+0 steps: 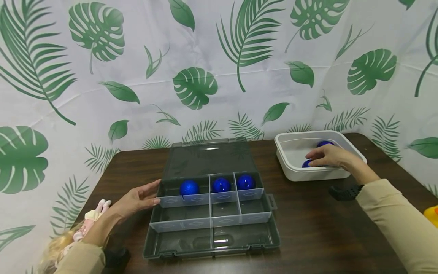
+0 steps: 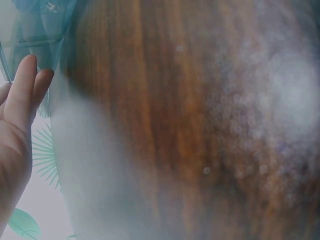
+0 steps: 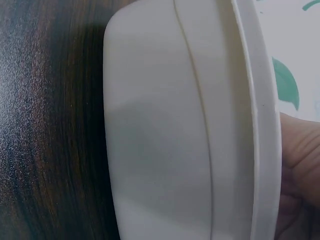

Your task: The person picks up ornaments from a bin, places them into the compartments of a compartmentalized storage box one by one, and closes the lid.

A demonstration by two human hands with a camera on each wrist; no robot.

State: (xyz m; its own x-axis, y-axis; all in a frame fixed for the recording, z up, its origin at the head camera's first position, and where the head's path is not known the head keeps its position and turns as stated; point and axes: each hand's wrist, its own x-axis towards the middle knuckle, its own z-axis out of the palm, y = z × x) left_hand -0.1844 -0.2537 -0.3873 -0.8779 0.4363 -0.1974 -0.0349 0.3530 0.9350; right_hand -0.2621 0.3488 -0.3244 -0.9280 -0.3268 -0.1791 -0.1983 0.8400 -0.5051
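A dark translucent organizer box [image 1: 181, 239] lies on the table with its lid [image 1: 208, 160] folded back. In its back row sit a textured blue ball [image 1: 189, 187] in the left compartment and two shiny blue balls, one in the middle [image 1: 221, 185] and one on the right [image 1: 245, 182]. My left hand [image 1: 137, 199] rests its fairly straight fingertips at the box's left edge. Over the near wall of a white bin [image 1: 291, 175], my right hand [image 1: 328, 156] reaches in, thumb and fingers about a blue ball [image 1: 306, 164] partly hidden by the wall. Another blue ball [image 1: 325, 143] lies behind it.
A doll [image 1: 85, 226] with blond hair lies beside my left forearm. Part of a yellow toy [image 1: 432, 215] shows at the right edge. Clear dividers [image 1: 184, 224] split the organizer into compartments. A leaf-patterned cloth [image 1: 143, 114] hangs behind the dark wooden table [image 1: 308, 220].
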